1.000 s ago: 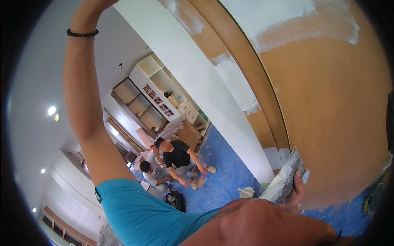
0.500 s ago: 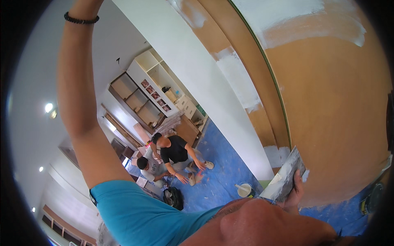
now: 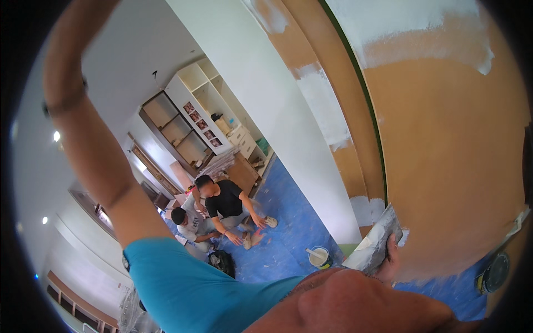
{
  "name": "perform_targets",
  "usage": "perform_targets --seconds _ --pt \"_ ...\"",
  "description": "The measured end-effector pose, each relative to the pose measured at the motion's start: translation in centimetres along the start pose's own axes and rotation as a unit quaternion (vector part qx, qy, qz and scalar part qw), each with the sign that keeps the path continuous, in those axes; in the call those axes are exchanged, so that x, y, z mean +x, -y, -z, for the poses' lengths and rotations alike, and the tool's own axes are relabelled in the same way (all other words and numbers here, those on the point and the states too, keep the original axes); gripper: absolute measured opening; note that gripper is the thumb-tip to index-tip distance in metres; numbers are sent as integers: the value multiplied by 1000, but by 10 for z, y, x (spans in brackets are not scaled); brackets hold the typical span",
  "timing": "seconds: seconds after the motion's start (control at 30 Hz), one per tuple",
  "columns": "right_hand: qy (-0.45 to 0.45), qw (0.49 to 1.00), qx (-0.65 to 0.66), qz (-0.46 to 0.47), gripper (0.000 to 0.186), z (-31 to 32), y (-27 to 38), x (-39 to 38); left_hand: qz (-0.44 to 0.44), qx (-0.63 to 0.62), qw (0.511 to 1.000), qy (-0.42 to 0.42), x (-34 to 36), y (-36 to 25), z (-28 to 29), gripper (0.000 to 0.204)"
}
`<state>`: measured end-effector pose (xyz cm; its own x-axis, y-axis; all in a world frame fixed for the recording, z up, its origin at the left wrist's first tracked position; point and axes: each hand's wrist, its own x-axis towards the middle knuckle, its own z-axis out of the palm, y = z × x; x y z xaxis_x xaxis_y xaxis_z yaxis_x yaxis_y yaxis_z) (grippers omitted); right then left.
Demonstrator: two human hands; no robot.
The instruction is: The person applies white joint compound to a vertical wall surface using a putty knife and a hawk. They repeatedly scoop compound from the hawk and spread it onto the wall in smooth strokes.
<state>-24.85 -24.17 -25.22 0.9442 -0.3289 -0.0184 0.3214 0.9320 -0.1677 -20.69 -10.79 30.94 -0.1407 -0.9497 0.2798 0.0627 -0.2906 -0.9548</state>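
My left hand (image 3: pixel 69 55) is raised high at the upper left, bent at the wrist above a dark bracelet. It is blurred and cut by the view's edge; its fingers and anything in them are out of sight. At the lower right, my right hand (image 3: pixel 390 260) grips a flat rectangular metal plate (image 3: pixel 377 241) smeared with whitish putty, thumb side showing along its edge. The plate is tilted, close to a brown wall panel (image 3: pixel 444 155). Patches of white filler (image 3: pixel 411 30) cover the panel's upper part, and more lie on the stepped strip beside it.
Two people (image 3: pixel 222 200) crouch on the blue floor sheet (image 3: pixel 288 205). A putty bucket (image 3: pixel 318 256) with a stick stands below the white column (image 3: pixel 272 105). A dark tub (image 3: pixel 493 273) sits at the right; a black bag (image 3: pixel 222 262) and open shelving (image 3: pixel 214 100) are farther back.
My left arm has swung further left and its wrist has bent. My right hand keeps its hold on the plate. The whole view has shifted slightly.
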Motion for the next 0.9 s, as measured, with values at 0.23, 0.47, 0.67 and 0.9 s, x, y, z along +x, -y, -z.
perform_targets --seconds 0.23,0.47,0.67,0.9 --pt "12 1000 15 -8 48 -1 -11 3 189 -553 804 -113 -209 -210 -51 33" --pt "-42 998 7 -36 44 -15 -32 -2 147 -885 396 -198 -209 -447 -23 61" --pt "-19 997 -51 51 44 -45 -83 -17 57 -839 540 -12 -296 -424 -66 60" --pt "-45 935 -139 323 48 -62 -150 12 567 -814 -84 -98 -391 -426 -50 24"
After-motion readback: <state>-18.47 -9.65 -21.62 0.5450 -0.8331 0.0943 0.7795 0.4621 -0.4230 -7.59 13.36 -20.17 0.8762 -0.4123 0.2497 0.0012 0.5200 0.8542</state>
